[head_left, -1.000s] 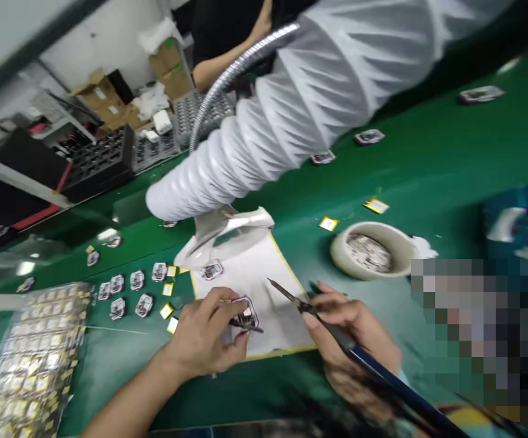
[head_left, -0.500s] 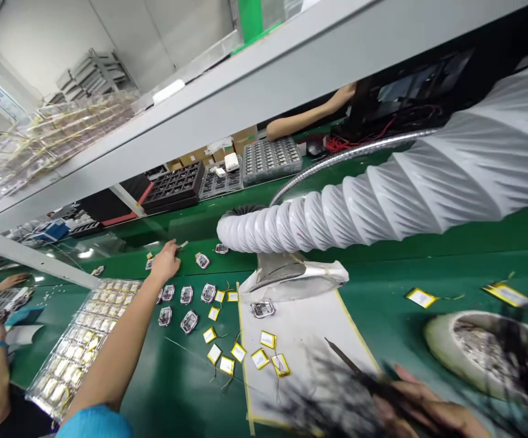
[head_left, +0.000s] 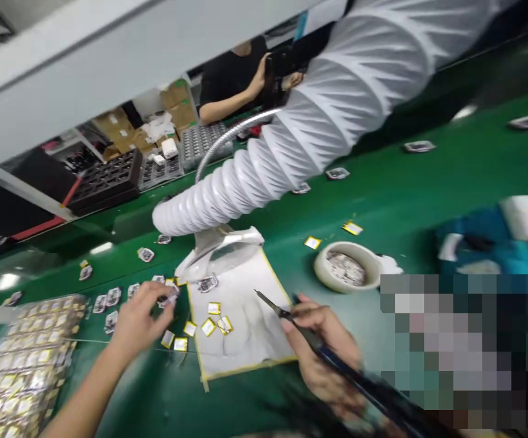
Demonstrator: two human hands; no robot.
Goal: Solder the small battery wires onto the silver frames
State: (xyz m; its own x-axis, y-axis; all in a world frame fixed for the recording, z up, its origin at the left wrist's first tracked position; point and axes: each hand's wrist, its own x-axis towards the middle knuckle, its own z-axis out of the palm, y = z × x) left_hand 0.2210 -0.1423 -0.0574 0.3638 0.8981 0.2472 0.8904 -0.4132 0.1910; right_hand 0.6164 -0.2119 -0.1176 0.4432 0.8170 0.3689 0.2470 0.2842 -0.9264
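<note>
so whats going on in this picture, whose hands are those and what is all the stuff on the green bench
This view comes from a camera worn on a person's head, looking down at their own bare hands, so the scene appears tilted. The right hand holds what looks like a soldering iron, with a dark handle and a thin metal tip. The left hand is at a row of small silver-framed parts; whether it holds anything is too blurred to tell. On the green bench lies a white sheet with small yellow pieces on it. A white ribbed hose ends just above the sheet, and a co-worker is in the background.
</note>
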